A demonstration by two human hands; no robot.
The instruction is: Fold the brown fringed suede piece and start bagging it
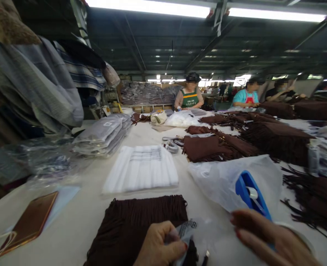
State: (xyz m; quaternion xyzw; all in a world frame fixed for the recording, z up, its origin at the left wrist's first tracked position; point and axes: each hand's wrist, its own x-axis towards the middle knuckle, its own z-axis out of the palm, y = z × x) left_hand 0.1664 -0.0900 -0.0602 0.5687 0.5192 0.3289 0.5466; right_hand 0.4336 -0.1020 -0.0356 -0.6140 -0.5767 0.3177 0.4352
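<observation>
While closed, left grip (pixel 162 245) on plastic (pixel 186 231).

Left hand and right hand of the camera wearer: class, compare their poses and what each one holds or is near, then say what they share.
The left hand has its fingers pinched on crumpled clear plastic; the right hand is open, with no grip visible.
The left hand is by the brown fringed fabric, the right hand by the blue tape dispenser.
Both are bare, and each shows a red nail.
</observation>
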